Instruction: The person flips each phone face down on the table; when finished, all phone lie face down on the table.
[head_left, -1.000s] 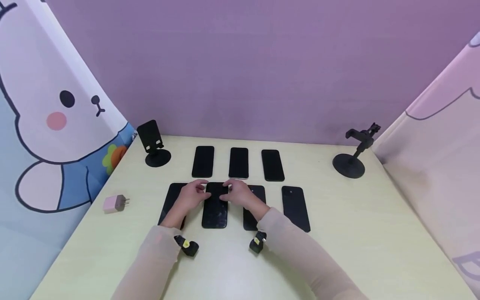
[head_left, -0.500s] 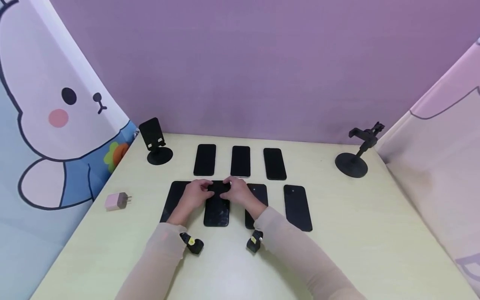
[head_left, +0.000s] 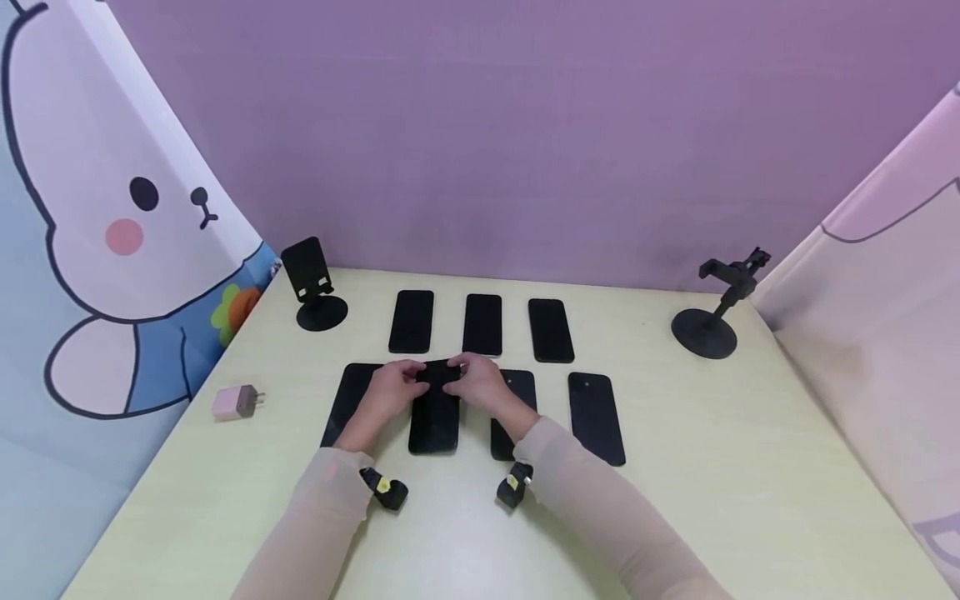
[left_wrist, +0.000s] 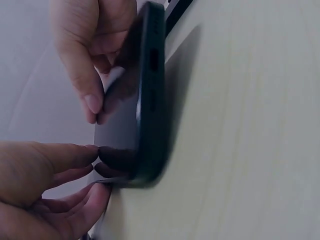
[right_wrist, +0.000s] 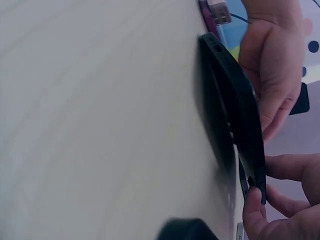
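A black smartphone in the near row is gripped at its far end by both hands. My left hand pinches its far left corner between thumb and fingers, and my right hand pinches the far right corner. The left wrist view shows the glossy screen and the port edge of the phone, with a shadow beside it on the table. From the right wrist, the phone appears tilted, its far end raised off the tabletop. Fingertips of the right hand curl around the edge.
One phone lies left of the held one; two more, a partly covered phone and a phone, lie right. Three form a back row, including a middle phone. Phone stands occupy both back corners; a pink charger sits left.
The held phone's far end has tilted up from lying flat, and its screen reflection has darkened. Both hands keep to its far corners. The head view has shifted slightly.
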